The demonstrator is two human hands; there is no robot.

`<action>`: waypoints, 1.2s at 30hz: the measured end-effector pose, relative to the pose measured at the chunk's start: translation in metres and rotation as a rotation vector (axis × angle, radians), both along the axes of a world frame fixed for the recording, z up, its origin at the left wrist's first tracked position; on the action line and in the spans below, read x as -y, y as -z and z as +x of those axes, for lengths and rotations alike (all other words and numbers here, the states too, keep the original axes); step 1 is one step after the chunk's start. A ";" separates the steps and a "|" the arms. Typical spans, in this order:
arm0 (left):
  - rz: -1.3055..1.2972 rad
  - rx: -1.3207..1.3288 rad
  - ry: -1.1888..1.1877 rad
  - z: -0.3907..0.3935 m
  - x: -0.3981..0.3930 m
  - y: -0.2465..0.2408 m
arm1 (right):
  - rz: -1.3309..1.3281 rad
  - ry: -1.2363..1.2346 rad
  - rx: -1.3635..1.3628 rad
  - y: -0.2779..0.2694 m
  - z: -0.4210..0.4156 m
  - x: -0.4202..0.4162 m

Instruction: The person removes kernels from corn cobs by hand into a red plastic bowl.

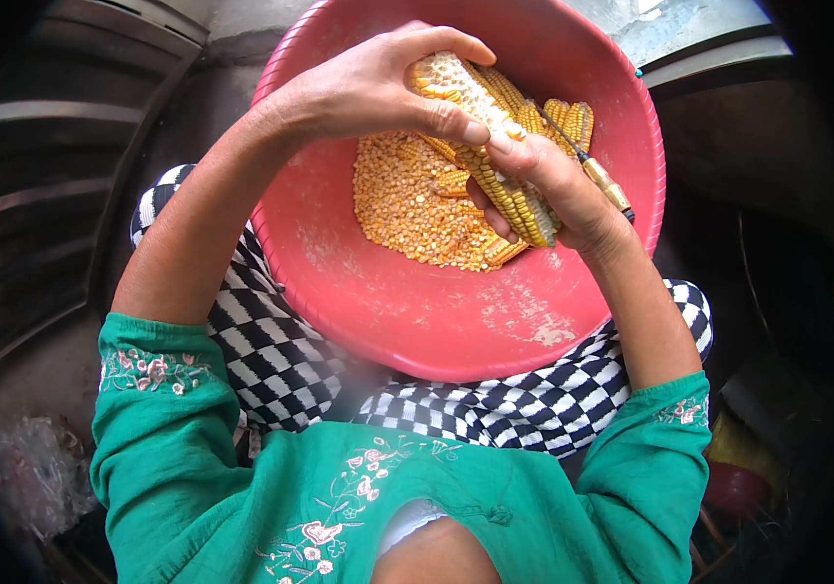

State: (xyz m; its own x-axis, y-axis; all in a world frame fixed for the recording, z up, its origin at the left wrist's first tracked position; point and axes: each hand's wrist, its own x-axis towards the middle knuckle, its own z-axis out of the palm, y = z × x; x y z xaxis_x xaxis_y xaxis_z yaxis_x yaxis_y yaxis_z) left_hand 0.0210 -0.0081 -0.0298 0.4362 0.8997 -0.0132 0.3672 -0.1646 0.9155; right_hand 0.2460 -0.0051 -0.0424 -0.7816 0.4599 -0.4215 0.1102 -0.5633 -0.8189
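My left hand [388, 87] grips the upper end of a partly shelled corn cob [450, 84], its bare pale core showing. Around the lower part of the corn, where rows of yellow kernels [508, 197] remain, my right hand [545, 171] is closed. Both thumbs press close together at the middle; whether this is one cob or two touching, I cannot tell. Below the hands, loose kernels [410, 204] lie heaped in a large red plastic basin [417, 321]. Several corn cobs [570, 120] rest at the pile's right side. A thin metal tool with a yellowish handle [604, 184] leans there, partly hidden.
The basin sits against the legs in checkered trousers [278, 350]. Clear crumpled plastic [41, 474] lies on the floor at lower left. Ribbed dark panels [45, 160] stand at the left. A dark red object [738, 489] is at lower right.
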 end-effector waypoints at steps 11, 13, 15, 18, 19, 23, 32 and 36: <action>-0.128 -0.007 -0.184 -0.012 -0.001 -0.016 | 0.208 0.070 0.117 -0.001 0.002 -0.004; -0.340 0.236 -0.256 -0.019 -0.006 -0.020 | 0.278 0.027 0.162 -0.001 0.005 -0.007; -0.365 0.217 -0.307 -0.017 -0.005 -0.022 | 0.341 0.025 0.215 0.002 0.005 -0.006; -0.321 0.139 -0.335 -0.014 -0.006 -0.021 | 0.580 0.152 0.284 -0.002 0.001 -0.002; -0.319 0.141 -0.339 -0.013 -0.007 -0.020 | 0.593 0.201 0.260 -0.001 0.000 -0.001; -0.303 0.146 -0.360 -0.005 -0.009 -0.023 | 0.647 0.316 0.189 0.010 0.002 -0.002; -0.215 0.211 -0.289 -0.008 -0.005 -0.018 | 0.360 0.339 0.140 0.014 0.003 -0.009; -0.247 0.266 -0.255 -0.009 -0.006 -0.017 | 0.386 0.293 0.122 0.010 0.003 -0.009</action>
